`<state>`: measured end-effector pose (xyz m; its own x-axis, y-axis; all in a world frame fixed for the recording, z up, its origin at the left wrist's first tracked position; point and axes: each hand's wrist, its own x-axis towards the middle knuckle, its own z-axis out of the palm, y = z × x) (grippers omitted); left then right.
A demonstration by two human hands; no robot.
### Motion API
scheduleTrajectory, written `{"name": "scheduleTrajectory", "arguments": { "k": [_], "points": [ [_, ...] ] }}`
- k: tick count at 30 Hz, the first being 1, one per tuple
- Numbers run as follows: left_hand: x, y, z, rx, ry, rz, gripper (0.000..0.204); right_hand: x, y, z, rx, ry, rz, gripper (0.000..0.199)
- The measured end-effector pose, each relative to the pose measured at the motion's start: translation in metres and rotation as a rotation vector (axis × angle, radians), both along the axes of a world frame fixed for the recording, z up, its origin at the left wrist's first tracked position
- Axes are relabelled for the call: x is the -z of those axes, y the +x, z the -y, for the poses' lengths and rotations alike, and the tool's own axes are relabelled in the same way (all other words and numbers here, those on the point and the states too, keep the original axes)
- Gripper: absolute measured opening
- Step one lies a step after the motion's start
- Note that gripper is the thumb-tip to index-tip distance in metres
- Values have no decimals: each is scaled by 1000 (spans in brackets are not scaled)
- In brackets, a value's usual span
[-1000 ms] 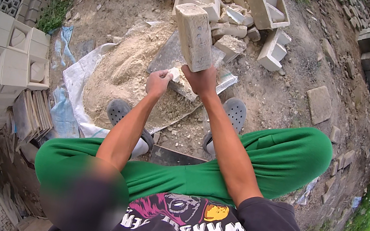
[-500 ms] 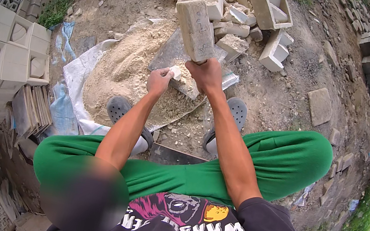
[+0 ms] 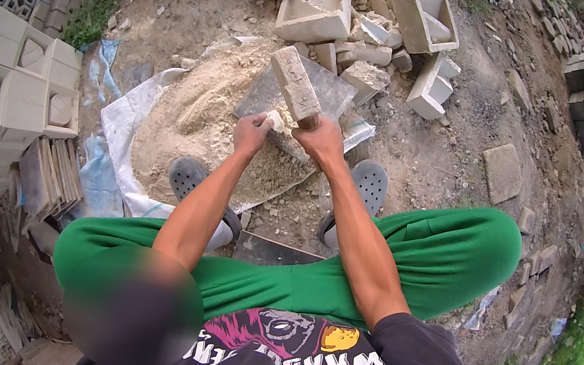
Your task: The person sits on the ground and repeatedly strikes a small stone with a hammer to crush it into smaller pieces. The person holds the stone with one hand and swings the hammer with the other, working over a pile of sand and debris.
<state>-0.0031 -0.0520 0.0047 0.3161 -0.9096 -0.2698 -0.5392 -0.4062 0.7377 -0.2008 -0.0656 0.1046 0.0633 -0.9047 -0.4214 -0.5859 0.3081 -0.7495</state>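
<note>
Brick-shaped block (image 3: 295, 83) stands tilted above the sand heap (image 3: 198, 119), with its long axis running from the right hand (image 3: 321, 141) up and to the left, away from the person. The right hand is closed around the lower end of this block, so all the rest of the block lies beyond the grip, over the flat grey slab (image 3: 339, 93). The left hand (image 3: 251, 132) is just beside the right one, to its left, and its fingers are closed on a small pale lump (image 3: 277, 119) that touches the lower end of the block. Both hands are at nearly the same distance from the body, but only the right one carries the block. The sand heap lies on a white sheet (image 3: 117, 132), between the 2 dark clogs (image 3: 187, 178). Behind the slab there is a pile of broken hollow blocks (image 3: 313, 18), well apart from the hands.
</note>
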Motion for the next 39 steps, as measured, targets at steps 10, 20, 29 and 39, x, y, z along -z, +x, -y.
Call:
{"name": "scheduleTrajectory", "arguments": {
  "k": [10, 20, 29, 39],
  "points": [
    [-8, -7, 0, 15, 18, -5, 42, 47, 8, -13, 0, -235, -86, 36],
    [2, 0, -6, 16, 38, 34, 42, -6, 4, 7, -8, -143, -38, 35],
    [-2, -2, -3, 30, 44, 54, 43, 30, 9, -12, -85, -48, -210, 44],
    [20, 4, 0, -26, -48, 21, 39, 76, -11, -8, 115, 116, -43, 33]
  ]
}}
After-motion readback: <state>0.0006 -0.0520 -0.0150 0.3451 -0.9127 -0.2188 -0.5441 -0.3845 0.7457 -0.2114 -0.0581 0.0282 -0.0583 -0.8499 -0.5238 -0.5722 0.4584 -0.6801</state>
